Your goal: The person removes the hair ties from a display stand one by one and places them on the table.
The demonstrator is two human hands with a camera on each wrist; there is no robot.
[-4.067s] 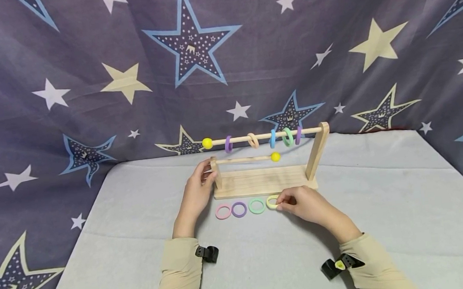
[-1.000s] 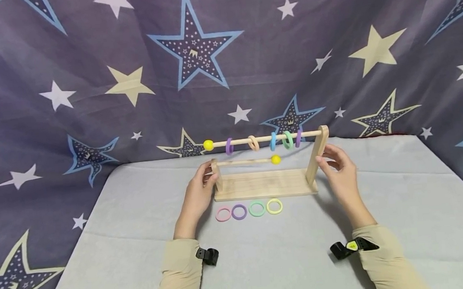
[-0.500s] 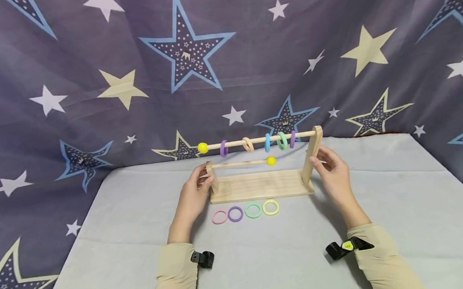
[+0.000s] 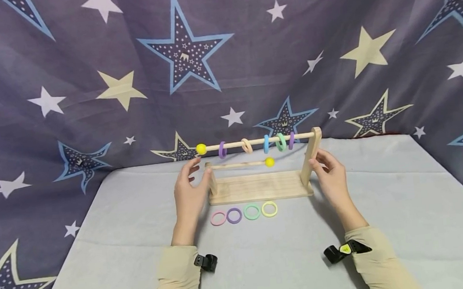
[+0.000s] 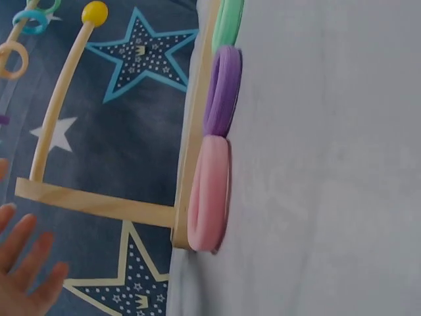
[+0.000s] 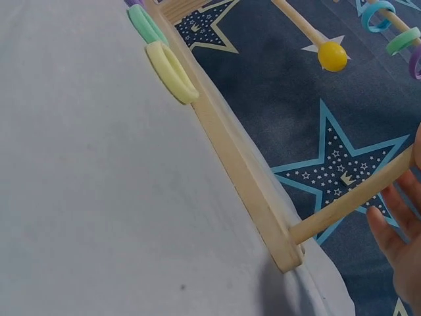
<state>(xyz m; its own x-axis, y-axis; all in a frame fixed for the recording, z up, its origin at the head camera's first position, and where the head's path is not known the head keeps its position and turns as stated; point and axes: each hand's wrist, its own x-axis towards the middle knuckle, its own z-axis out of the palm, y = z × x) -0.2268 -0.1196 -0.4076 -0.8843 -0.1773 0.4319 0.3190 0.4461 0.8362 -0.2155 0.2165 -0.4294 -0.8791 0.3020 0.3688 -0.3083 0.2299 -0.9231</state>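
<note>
A wooden rack (image 4: 260, 187) stands on the cloth, with a tall right post and a short left post, each bearing a rod. My left hand (image 4: 188, 196) has its fingers spread beside the short post (image 5: 99, 201); its fingers are apart from the wood in the left wrist view. With thumb and fingers, my right hand (image 4: 332, 177) grips the tall post (image 4: 311, 155). On the upper rod (image 4: 256, 142) hang several rings, among them an orange ring (image 4: 247, 146) and a blue ring (image 4: 266, 144). Only a yellow end ball (image 4: 269, 162) shows on the lower rod.
In front of the rack lie a pink ring (image 4: 218, 211), a purple ring (image 4: 235, 222), a green ring (image 4: 252, 219) and a yellow ring (image 4: 270, 216), in a row. Behind the table (image 4: 275, 264) hangs a star-patterned curtain (image 4: 225, 71).
My right hand has left the yellow ring on the table and moved to the tall post. In the last half second my left hand has loosened from the short post, its fingers spreading.
</note>
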